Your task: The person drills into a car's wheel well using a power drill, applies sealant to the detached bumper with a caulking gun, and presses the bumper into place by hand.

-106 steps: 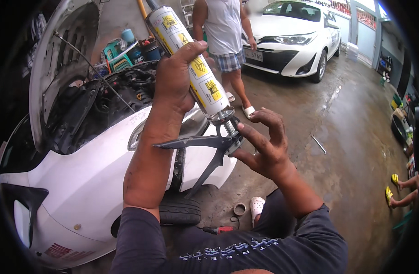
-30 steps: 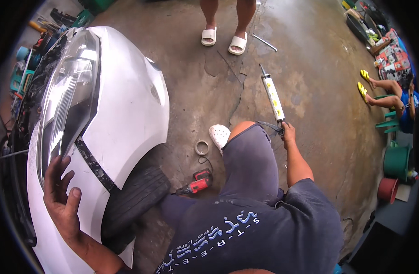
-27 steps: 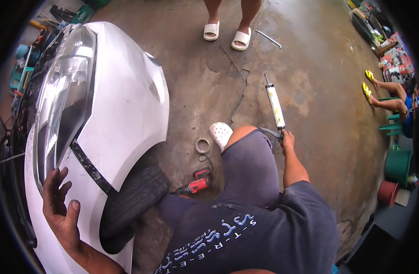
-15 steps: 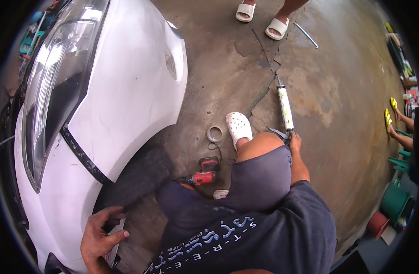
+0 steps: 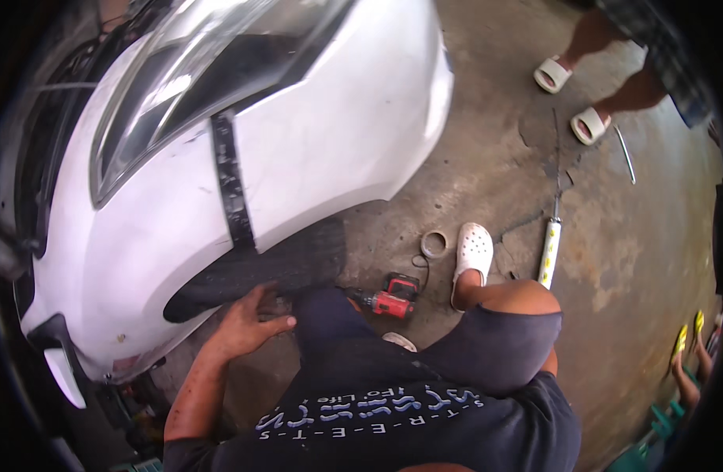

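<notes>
My left hand (image 5: 253, 320) is empty, fingers apart and thumb stretched out, beside the dark wheel-arch opening (image 5: 298, 256) of a white car's front bumper (image 5: 314, 149). My right hand is hidden behind my raised knee; only a bit of that arm shows. From behind the same knee a white caulking gun (image 5: 549, 253) with yellow marks sticks out, its thin nozzle pointing away from me. Its handle end is hidden, so whether my right hand grips it does not show. A red and black cordless drill (image 5: 394, 297) lies on the floor close to my other leg.
A roll of tape (image 5: 434, 244) lies by my white clog (image 5: 475, 250). Ahead to the right stands a person in white slides (image 5: 590, 126), near a metal rod (image 5: 626, 156). The concrete floor (image 5: 613, 259) is cracked. Someone's yellow slippers (image 5: 682, 338) show at the far right.
My view has swung left, so the car and floor things appear further right. My left hand has moved away from the bumper edge toward my leg. My right hand, earlier on the caulking gun's handle, is now hidden.
</notes>
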Demonstrator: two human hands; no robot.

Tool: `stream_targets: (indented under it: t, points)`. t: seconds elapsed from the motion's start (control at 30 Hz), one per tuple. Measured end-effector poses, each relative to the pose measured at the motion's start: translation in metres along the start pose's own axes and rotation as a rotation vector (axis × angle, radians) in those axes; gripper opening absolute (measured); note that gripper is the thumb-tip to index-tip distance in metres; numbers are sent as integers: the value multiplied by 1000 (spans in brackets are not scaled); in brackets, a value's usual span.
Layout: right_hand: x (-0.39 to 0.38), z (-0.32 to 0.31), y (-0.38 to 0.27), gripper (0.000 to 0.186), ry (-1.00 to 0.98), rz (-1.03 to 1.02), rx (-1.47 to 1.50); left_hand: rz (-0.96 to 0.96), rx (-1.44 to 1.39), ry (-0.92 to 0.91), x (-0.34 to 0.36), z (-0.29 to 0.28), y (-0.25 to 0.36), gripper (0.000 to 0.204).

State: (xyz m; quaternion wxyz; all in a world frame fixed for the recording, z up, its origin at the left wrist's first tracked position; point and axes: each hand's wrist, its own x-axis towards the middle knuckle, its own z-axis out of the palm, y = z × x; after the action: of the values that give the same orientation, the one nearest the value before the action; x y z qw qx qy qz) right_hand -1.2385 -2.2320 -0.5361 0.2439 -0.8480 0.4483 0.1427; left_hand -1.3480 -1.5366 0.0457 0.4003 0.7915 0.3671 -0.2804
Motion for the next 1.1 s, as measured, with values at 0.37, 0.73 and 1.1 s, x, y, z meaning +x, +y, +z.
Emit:
stream_targets:
  t: [0.37,0.73,1.1]
  points:
    - [5,-141,-291,48,-226,-673,-115,309,-982,26,47,54,-20,106]
    - [-290,-157,-602,68,-897,-810,219,611,-1250,110,56,77,31,93]
    - [-402,-78,-654,79,-1155,-415,1096,584,-1163,178,42,78,43,89]
